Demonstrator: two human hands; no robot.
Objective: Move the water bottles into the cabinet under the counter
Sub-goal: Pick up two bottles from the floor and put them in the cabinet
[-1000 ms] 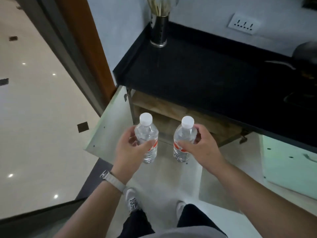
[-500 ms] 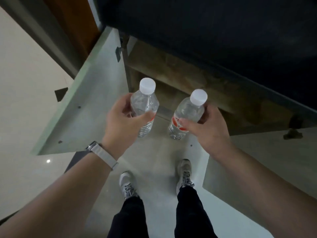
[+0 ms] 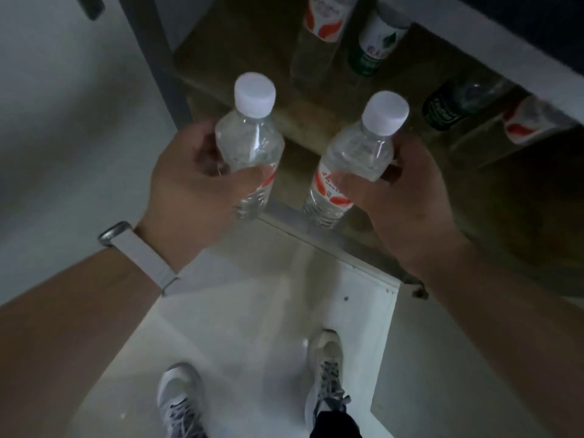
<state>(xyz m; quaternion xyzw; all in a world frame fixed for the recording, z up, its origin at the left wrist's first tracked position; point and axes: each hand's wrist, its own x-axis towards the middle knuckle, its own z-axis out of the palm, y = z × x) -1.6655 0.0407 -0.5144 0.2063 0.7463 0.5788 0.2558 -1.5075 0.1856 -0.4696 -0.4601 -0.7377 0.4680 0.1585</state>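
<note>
I hold two clear water bottles with white caps and red-and-white labels, one in each hand. My left hand (image 3: 192, 191) grips the left bottle (image 3: 249, 143) around its middle. My right hand (image 3: 407, 188) grips the right bottle (image 3: 357, 153), which tilts slightly to the right. Both bottles hang upright just in front of the open cabinet, above its wooden shelf (image 3: 240, 58) and metal front edge (image 3: 294, 216). Several bottles stand inside on the shelf: a red-labelled one (image 3: 322, 23), a green-labelled one (image 3: 373, 52), another dark green one (image 3: 448, 105) and a red-labelled one (image 3: 531, 124) at far right.
The dark counter edge (image 3: 521, 52) overhangs the cabinet at upper right. An open white cabinet door (image 3: 373, 327) lies to the right of my feet, another pale door panel (image 3: 79, 90) at left. My shoes (image 3: 325, 368) stand on the pale floor below.
The view has dropped lower and closer to the cabinet. Both hands with their bottles moved down toward the shelf, and the bottles inside the cabinet came into sight.
</note>
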